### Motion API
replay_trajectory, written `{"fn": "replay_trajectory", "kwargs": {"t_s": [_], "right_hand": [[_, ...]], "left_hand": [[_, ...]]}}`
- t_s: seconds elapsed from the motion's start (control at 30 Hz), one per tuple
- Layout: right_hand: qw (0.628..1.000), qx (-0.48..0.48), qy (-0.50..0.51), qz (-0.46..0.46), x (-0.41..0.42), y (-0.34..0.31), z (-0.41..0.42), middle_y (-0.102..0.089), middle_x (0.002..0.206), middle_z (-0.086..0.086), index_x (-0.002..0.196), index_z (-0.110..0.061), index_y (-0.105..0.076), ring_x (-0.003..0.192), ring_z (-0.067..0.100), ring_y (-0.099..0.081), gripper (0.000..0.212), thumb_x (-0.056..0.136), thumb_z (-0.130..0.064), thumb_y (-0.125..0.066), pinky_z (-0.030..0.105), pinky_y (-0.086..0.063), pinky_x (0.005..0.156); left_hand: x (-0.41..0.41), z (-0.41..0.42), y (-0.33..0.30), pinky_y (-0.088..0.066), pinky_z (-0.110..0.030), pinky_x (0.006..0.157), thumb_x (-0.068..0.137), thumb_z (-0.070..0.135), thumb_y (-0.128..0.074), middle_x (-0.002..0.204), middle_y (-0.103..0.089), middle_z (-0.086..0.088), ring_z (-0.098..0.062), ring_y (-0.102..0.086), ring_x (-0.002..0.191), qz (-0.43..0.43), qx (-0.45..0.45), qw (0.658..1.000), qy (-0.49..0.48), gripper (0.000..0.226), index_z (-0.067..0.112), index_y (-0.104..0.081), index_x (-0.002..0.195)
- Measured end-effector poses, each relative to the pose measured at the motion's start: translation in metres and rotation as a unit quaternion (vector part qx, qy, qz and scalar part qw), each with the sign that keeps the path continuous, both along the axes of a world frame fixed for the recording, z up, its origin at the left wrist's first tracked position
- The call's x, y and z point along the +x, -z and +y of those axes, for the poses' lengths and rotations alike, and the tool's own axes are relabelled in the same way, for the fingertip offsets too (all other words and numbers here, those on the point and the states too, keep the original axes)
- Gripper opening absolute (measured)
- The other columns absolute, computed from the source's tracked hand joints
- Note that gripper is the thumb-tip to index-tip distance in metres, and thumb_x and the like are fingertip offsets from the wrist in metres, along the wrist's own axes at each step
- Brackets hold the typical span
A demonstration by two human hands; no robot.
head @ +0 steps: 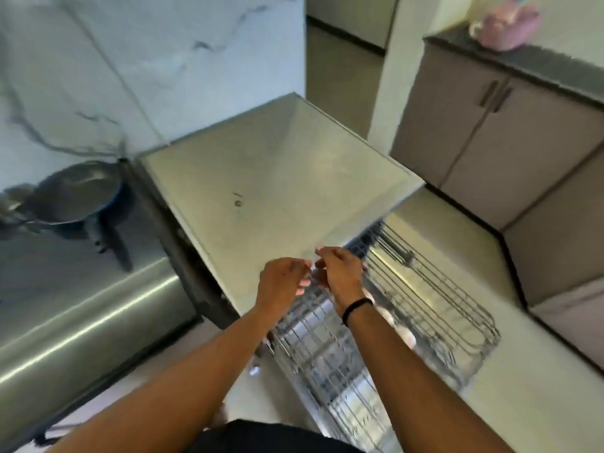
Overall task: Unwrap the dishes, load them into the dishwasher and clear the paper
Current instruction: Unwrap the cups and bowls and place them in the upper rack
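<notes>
The dishwasher [277, 178] stands in the middle with a flat grey top, and its wire rack [441, 305] is pulled out to the lower right. A few pale round dishes [408, 338] show blurred through the wires. My left hand [282, 279] and my right hand [340, 273] hover close together over the rack's near end, at the front edge of the dishwasher top. Both have loosely curled fingers with nothing visible in them. A black band sits on my right wrist. No wrapping paper is in view.
A dark pan [75, 194] sits on a shiny steel surface [81, 305] to the left. Marble wall behind. Grey cabinets [490, 125] with a dark counter and a pink object [506, 24] stand at the right. Pale floor lies around the rack.
</notes>
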State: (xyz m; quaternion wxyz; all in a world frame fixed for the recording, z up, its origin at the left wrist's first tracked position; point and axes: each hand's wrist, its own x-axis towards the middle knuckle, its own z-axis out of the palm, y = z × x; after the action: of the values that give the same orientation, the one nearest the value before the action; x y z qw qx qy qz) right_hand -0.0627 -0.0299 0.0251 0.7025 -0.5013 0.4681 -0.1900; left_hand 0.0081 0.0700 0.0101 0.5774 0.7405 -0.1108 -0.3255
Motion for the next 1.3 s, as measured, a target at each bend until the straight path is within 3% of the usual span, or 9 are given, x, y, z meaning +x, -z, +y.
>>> {"fn": "replay_trajectory", "kwargs": {"t_s": [0.13,0.33,0.5,0.6,0.83,0.97,1.03,1.17,1.3], "right_hand": [[0.996,-0.017,-0.080,-0.042,0.087,-0.033,0.066,-0.064,0.071,0.011,0.098,0.001,-0.069,0.058,0.020,-0.058,0.013,0.094,-0.011,-0.065,0.024,-0.049,0.048],[0.972,-0.052,-0.216,-0.077,0.225,-0.050,0.213,-0.066,0.066,0.007,0.083,-0.006,-0.070,0.052,0.014,-0.059,0.014,0.095,-0.012,-0.064,0.024,-0.050,0.049],[0.940,-0.061,-0.326,-0.077,0.309,-0.044,0.319,-0.066,0.072,0.009,0.091,-0.005,-0.071,0.054,0.016,-0.060,0.013,0.096,-0.015,-0.064,0.023,-0.047,0.044],[0.917,-0.041,-0.393,-0.053,0.338,-0.042,0.370,-0.069,0.074,0.007,0.094,-0.008,-0.070,0.059,0.016,-0.064,0.012,0.097,-0.018,-0.064,0.025,-0.050,0.049],[0.862,-0.039,-0.505,-0.013,0.376,-0.028,0.449,-0.070,0.095,0.008,0.104,-0.012,-0.069,0.072,0.021,-0.067,0.011,0.099,-0.020,-0.063,0.037,-0.057,0.067],[0.853,-0.062,-0.518,0.013,0.390,-0.016,0.468,-0.071,0.103,0.009,0.104,-0.016,-0.068,0.075,0.022,-0.068,0.009,0.098,-0.021,-0.064,0.032,-0.057,0.062],[0.850,-0.063,-0.523,0.026,0.395,-0.009,0.474,-0.072,0.102,0.009,0.105,-0.017,-0.067,0.076,0.022,-0.068,0.010,0.097,-0.022,-0.065,0.028,-0.056,0.057],[0.833,-0.077,-0.545,0.053,0.399,-0.006,0.479,-0.072,0.097,0.010,0.107,-0.016,-0.066,0.074,0.021,-0.065,0.010,0.099,-0.021,-0.063,0.034,-0.059,0.064],[0.806,-0.044,-0.584,0.082,0.403,-0.012,0.480,-0.071,0.092,0.009,0.102,-0.018,-0.067,0.081,0.025,-0.067,0.007,0.100,-0.022,-0.062,0.036,-0.059,0.069]], "left_hand": [[0.062,0.073,-0.024,-0.060,-0.031,0.068,0.098,0.017,-0.063,0.083,-0.078,-0.004,-0.022,-0.075,0.078,-0.032,-0.032,0.997,-0.068,0.016,0.017,-0.075,0.087],[0.175,0.221,-0.046,-0.061,-0.036,0.063,0.094,0.024,-0.066,0.073,-0.074,-0.004,-0.017,-0.071,0.067,-0.140,-0.045,0.967,-0.207,0.016,0.021,-0.076,0.082],[0.241,0.332,-0.042,-0.062,-0.049,0.074,0.084,0.036,-0.068,0.077,-0.076,-0.001,-0.022,-0.075,0.077,-0.116,-0.022,0.941,-0.318,0.013,0.029,-0.076,0.077],[0.258,0.383,-0.043,-0.061,-0.037,0.076,0.091,0.024,-0.069,0.079,-0.075,0.006,-0.008,-0.072,0.076,-0.130,0.017,0.927,-0.352,0.011,0.025,-0.076,0.084],[0.272,0.465,-0.040,-0.042,0.000,0.078,0.090,0.021,-0.071,0.092,-0.070,0.011,-0.001,-0.065,0.086,-0.153,0.114,0.868,-0.458,0.007,0.023,-0.073,0.096],[0.268,0.483,-0.030,-0.048,-0.022,0.079,0.083,0.022,-0.075,0.117,-0.052,0.007,-0.003,-0.058,0.087,-0.163,0.188,0.831,-0.497,0.030,0.027,-0.065,0.111],[0.269,0.488,-0.024,-0.044,-0.024,0.085,0.084,0.026,-0.075,0.129,-0.043,0.004,-0.009,-0.054,0.101,-0.142,0.208,0.823,-0.509,0.045,0.025,-0.058,0.126],[0.278,0.495,-0.014,-0.039,-0.027,0.095,0.087,0.031,-0.074,0.141,-0.042,-0.003,-0.020,-0.051,0.124,-0.079,0.197,0.835,-0.508,0.059,0.020,-0.052,0.141],[0.287,0.498,-0.007,-0.047,-0.032,0.100,0.083,0.044,-0.073,0.133,-0.056,0.000,-0.018,-0.058,0.117,-0.051,0.179,0.855,-0.484,0.062,0.021,-0.056,0.138]]}}
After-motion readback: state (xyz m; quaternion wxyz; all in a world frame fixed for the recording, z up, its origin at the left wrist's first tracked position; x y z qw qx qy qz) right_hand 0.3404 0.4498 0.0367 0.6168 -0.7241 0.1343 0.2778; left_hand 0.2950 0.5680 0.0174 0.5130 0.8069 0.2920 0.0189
